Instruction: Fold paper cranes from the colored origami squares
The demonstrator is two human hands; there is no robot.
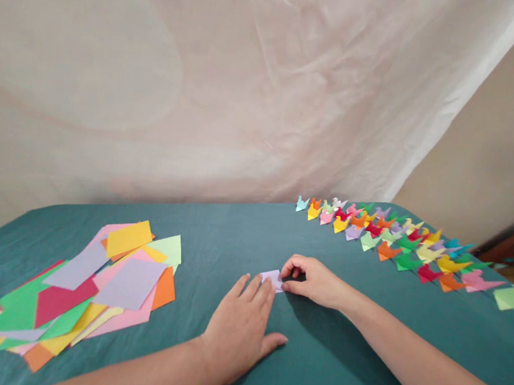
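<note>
A small piece of folded lilac paper point(271, 277) lies on the green cloth in the middle, partly covered by my fingers. My left hand point(242, 324) rests palm down, its fingers stretched out and their tips on the paper's near left part, the thumb spread to the right. At the paper's right edge, my right hand point(308, 279) pinches it between thumb and forefinger, the other fingers curled. How the paper is folded under the fingertips cannot be made out.
A loose pile of coloured paper sheets point(131, 283) spreads on the left of the cloth-covered table point(215, 231). Rows of folded paper birds point(389, 251) in many colours stand at the right. A pale sheet point(250, 92) hangs behind the table.
</note>
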